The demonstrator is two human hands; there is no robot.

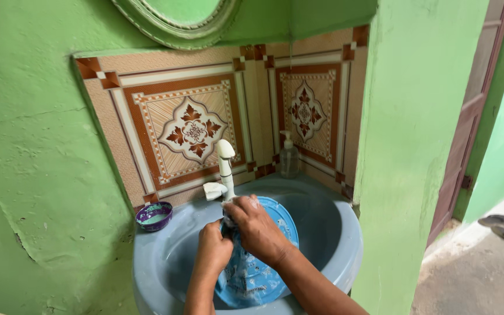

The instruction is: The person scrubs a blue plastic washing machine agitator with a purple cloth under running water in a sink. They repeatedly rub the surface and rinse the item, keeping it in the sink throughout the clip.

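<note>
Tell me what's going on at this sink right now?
A person is washing a round blue plate over a blue-grey sink set in a tiled alcove. The left hand grips the plate's lower edge, while the right hand presses on its face just below the white tap; whether it holds a cloth or sponge cannot be made out. The plate stands tilted in the basin. A small purple bowl sits on the rim at left, and a clear pump bottle stands in the back corner.

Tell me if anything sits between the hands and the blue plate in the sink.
Nothing does. The right hand lies flat on the blue plate, and the left hand grips its edge. The tap stands behind them, above the sink.
</note>
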